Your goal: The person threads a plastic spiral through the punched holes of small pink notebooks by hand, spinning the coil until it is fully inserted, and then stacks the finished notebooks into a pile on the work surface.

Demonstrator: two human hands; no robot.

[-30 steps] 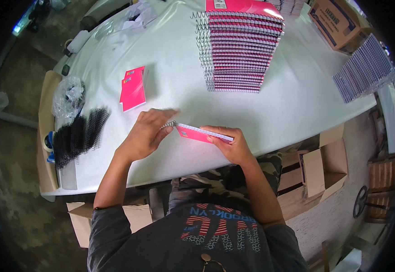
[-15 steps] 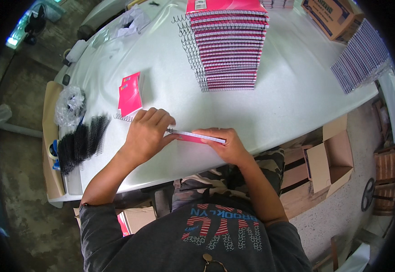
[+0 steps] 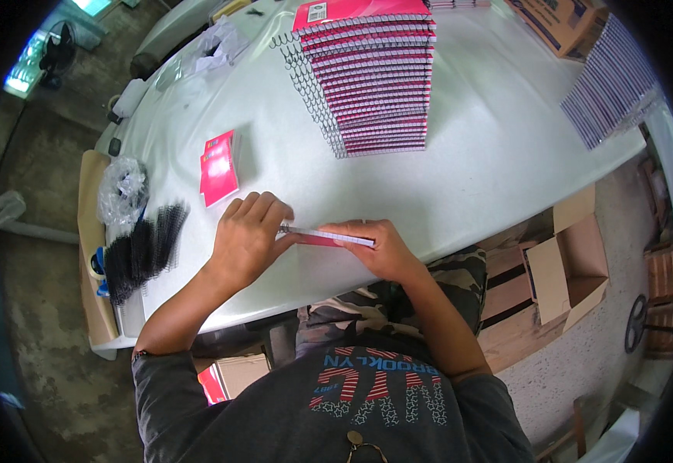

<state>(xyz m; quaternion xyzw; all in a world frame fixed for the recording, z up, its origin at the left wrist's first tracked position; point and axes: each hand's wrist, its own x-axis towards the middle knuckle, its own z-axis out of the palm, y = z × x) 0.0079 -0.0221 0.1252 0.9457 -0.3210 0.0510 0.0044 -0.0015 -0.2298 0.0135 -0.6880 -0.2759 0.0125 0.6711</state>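
Observation:
Edge-up above the near part of the table is a thin pink notebook (image 3: 317, 241) with white pages. My right hand (image 3: 387, 248) grips its right end, thumb in front and fingers behind. At the other end my left hand (image 3: 248, 235) has its fingers curled and its thumb against the notebook's left end. A short piece of dark spiral coil (image 3: 284, 229) shows there between the left thumb and fingers; the palm hides any more of it. Beyond the left hand lie a few small pink notebooks (image 3: 219, 171), overlapping. To its left is a heap of black spiral coils (image 3: 142, 255).
A tall stack of pink notebooks (image 3: 379, 100), coils jutting out to the left, stands at the far middle. Farther right are another notebook stack (image 3: 610, 85) and a cardboard box (image 3: 556, 27). A crumpled plastic bag (image 3: 123, 189) lies left. An open carton (image 3: 576, 266) sits below the table's right edge.
The loose coil that stuck out beyond my left hand no longer shows. My left hand has moved slightly down; the notebook stays between both hands. The view has shifted a little.

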